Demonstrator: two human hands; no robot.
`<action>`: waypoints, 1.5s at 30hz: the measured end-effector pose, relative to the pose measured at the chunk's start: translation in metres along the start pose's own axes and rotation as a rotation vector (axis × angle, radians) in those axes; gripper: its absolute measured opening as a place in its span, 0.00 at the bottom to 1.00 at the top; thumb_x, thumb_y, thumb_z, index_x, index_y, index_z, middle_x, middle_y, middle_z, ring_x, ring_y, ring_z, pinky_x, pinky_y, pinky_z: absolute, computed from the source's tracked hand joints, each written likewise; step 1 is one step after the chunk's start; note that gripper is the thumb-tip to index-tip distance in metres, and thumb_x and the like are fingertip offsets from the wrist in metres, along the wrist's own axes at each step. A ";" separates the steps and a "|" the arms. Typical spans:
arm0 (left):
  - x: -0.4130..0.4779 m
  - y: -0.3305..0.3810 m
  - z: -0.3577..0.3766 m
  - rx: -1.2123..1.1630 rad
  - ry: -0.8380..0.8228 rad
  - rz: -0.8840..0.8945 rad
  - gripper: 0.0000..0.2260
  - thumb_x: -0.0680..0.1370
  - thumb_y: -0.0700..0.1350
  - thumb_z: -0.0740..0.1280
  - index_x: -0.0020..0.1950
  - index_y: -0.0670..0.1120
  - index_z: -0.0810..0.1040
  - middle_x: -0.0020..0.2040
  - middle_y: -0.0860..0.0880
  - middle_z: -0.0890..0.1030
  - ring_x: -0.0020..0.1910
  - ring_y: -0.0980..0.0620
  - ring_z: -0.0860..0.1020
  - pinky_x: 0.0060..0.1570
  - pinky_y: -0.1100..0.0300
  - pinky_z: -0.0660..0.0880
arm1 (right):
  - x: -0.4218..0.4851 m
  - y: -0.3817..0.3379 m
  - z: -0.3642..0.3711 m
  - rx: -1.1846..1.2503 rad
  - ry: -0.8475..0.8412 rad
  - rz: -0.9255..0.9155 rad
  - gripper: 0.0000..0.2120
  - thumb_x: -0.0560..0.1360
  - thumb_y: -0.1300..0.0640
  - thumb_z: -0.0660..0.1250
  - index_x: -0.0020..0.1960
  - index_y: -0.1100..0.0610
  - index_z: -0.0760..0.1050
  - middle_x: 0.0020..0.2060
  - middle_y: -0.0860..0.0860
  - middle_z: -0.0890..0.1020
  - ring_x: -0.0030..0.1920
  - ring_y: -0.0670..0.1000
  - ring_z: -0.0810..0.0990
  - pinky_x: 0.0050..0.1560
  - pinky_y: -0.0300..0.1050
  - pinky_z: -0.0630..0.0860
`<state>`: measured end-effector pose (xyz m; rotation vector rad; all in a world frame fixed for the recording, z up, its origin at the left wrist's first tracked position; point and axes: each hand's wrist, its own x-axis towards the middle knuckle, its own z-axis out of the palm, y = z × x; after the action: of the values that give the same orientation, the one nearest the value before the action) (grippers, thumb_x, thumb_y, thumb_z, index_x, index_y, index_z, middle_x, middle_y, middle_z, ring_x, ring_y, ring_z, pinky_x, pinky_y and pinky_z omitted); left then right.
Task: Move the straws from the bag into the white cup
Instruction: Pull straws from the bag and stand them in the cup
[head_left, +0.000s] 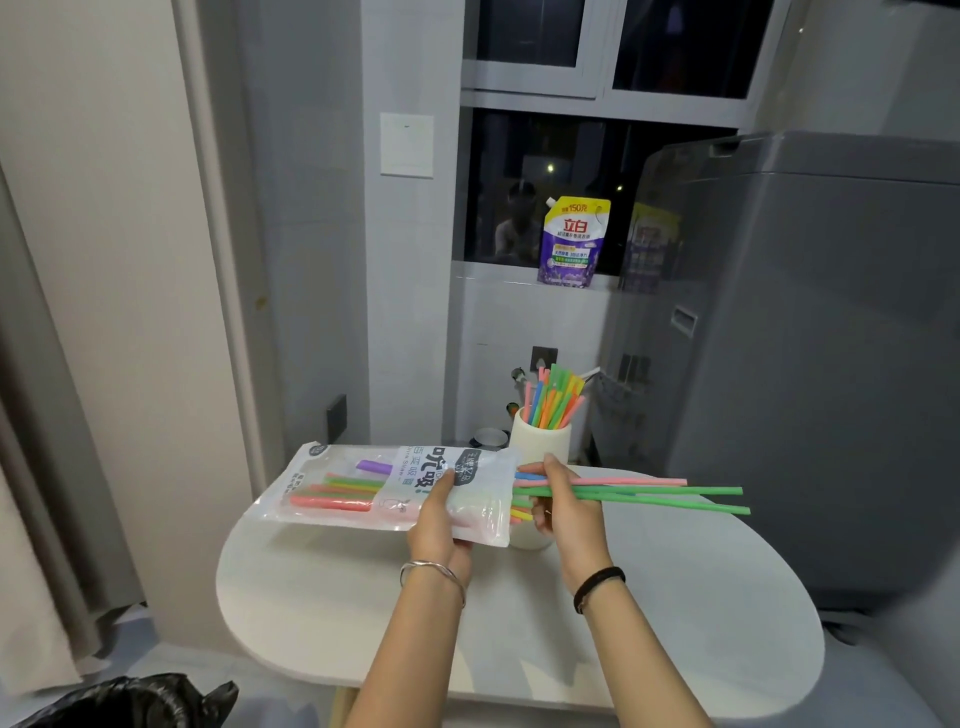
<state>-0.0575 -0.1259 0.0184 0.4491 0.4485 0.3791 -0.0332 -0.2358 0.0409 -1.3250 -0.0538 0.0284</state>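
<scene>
Pointing rightward, three straws (649, 491) are pinched by the right hand (563, 514) while the left hand (439, 525) grips the horizontal bag (395, 467).

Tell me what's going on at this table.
A person's left hand holds the straw bag above the white table, while the right hand pinches pink and green straws sticking out of its open end. The white cup behind holds many straws; other straws lie inside the bag.
</scene>
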 end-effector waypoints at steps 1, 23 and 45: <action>0.000 -0.001 0.001 0.005 -0.009 -0.002 0.19 0.77 0.38 0.66 0.68 0.42 0.70 0.67 0.39 0.76 0.66 0.39 0.75 0.67 0.39 0.69 | 0.000 0.000 0.001 -0.013 0.010 -0.006 0.15 0.77 0.52 0.62 0.36 0.55 0.80 0.24 0.47 0.77 0.22 0.42 0.70 0.23 0.32 0.66; 0.017 0.008 0.009 -0.057 -0.036 0.010 0.22 0.80 0.40 0.63 0.74 0.43 0.66 0.70 0.41 0.73 0.69 0.40 0.72 0.69 0.37 0.65 | 0.084 -0.119 -0.042 -0.274 0.305 -0.573 0.16 0.75 0.52 0.65 0.31 0.58 0.74 0.27 0.52 0.76 0.28 0.46 0.76 0.26 0.31 0.71; 0.024 0.014 0.004 -0.052 -0.012 0.023 0.23 0.79 0.40 0.65 0.73 0.44 0.67 0.69 0.41 0.74 0.68 0.38 0.72 0.66 0.34 0.66 | 0.103 -0.120 -0.001 -0.770 0.141 -0.755 0.22 0.77 0.47 0.61 0.30 0.59 0.73 0.23 0.48 0.73 0.26 0.50 0.76 0.28 0.40 0.73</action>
<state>-0.0387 -0.1048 0.0199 0.4065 0.4216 0.4094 0.0681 -0.2606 0.1595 -1.9896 -0.4795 -0.7943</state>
